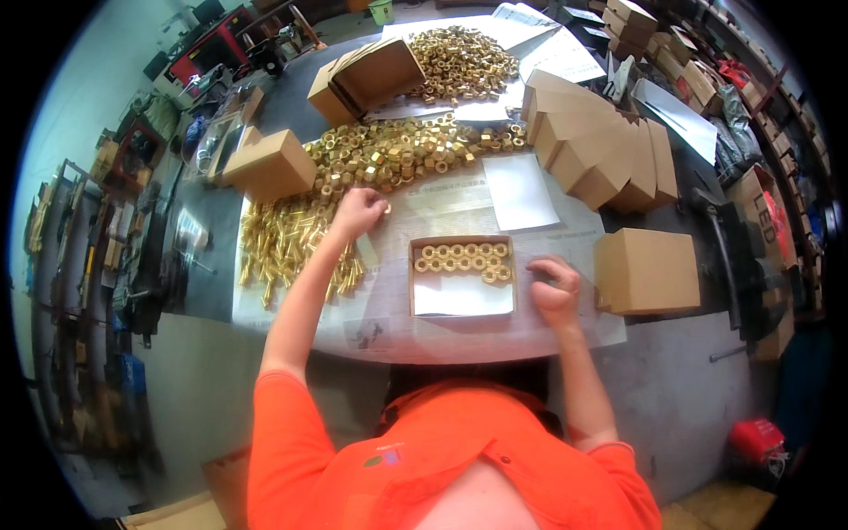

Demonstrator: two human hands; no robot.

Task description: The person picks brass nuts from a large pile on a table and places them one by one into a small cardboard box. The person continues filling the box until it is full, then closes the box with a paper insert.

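My left hand (357, 213) is closed at the near edge of a heap of brass hex nuts (397, 152), its fingertips pinched together. Whatever it holds is too small to make out. Beside that wrist, on the left, lies a pile of slender brass fittings (281, 240). A shallow cardboard box (410, 300) stands in front of me, with rows of brass nuts (462, 258) in its far half and a white sheet (459, 293) showing in the near half. Just right of the box is my right hand (556, 288), fingers curled with a gap between thumb and forefinger, nothing visible between them.
Printed paper (389, 305) covers the table. White paper (521, 193) lies beyond the box. Cardboard boxes stand at right (647, 271), left (272, 166) and back (367, 79). A leaning row of cartons (601, 150) and another nut heap (464, 62) are farther off.
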